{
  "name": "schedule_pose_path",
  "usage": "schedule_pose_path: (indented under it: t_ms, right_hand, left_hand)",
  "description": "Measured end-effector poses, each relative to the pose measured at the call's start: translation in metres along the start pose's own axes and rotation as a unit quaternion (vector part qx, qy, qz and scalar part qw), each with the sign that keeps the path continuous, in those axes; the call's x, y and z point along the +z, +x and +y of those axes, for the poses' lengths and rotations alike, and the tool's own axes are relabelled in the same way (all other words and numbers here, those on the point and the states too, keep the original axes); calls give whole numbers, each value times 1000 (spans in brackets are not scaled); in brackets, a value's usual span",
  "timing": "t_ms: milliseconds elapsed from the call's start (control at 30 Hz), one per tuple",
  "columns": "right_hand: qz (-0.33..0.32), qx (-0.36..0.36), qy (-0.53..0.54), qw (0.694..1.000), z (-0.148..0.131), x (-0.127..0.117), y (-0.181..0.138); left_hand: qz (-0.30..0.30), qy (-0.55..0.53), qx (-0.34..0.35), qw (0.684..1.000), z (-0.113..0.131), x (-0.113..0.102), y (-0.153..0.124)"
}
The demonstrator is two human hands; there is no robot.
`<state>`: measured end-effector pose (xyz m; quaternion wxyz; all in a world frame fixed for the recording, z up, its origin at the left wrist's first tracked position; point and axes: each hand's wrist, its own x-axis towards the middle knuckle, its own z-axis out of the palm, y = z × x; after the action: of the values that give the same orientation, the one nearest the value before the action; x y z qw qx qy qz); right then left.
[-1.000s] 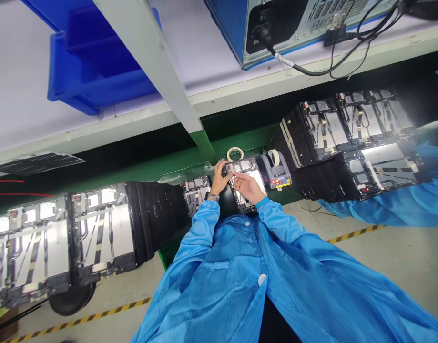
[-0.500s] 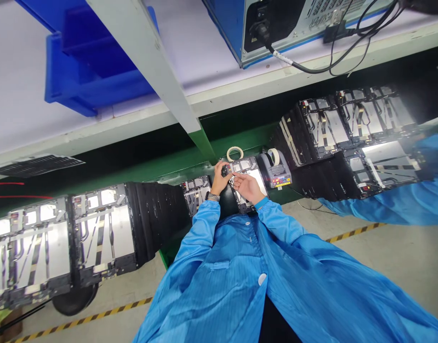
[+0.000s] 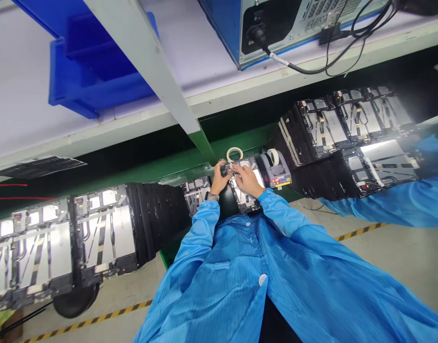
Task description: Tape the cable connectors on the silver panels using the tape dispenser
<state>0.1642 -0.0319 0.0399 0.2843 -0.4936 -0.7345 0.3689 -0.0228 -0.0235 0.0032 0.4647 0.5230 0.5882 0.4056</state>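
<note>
A flat electronic unit (image 3: 244, 202) with a black frame and a bright silver plate lies in front of my body. My left hand (image 3: 219, 182) is at its upper left corner, thumb and forefinger apart in a curve. Across the unit's upper part reaches my right hand (image 3: 249, 181), its fingers stretched out and the tips touching the small parts near that same corner. What lies under those fingertips is too small to make out. Just beyond the unit is a roll of cream tape (image 3: 235, 154). A grey tape dispenser (image 3: 277, 170) with coloured buttons stands at its right.
Stacks of similar units (image 3: 104, 228) stand at the left, with more stacks (image 3: 322, 126) at the right. Overhead, a white shelf (image 3: 219, 100) holds blue bins (image 3: 97, 90) and a blue-sided machine (image 3: 222, 28) with cables. Another person's blue sleeve (image 3: 393, 205) shows at the right.
My right hand has moved slightly up and left over the unit, and its fingers have flattened down onto the upper left parts. My left hand stays in place.
</note>
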Motion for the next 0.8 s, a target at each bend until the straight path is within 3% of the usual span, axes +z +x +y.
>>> schedule_pose_path:
  t_ms: [233,333,400,467,567,633,800]
  right_hand:
    - [12,-1,-38,999,-4,2,-13]
    - [47,26,7,999,-9,5,-11]
    - [77,71,96,990,-11,7,-9]
    - [88,150,248,953,-13,9,-8]
    - [59,263,470,841,-16,11,-9]
    - [46,292,548,783,-18,13,-11]
    - [52,294,614,731,-19,15,-14]
  left_hand:
    - [17,-23,-15,999,-17,9,0]
    - [21,-30,-27,999,-19,10,0]
    - [20,-33,-34,999,-20,10,0]
    - [20,-33,-35,999,-19,9,-1]
    - [17,-26,-25,999,-19,9,-2]
    - [13,-21,-15,1000,-19,8,-3]
    - [5,-9,-1,1000,-18,8,-4]
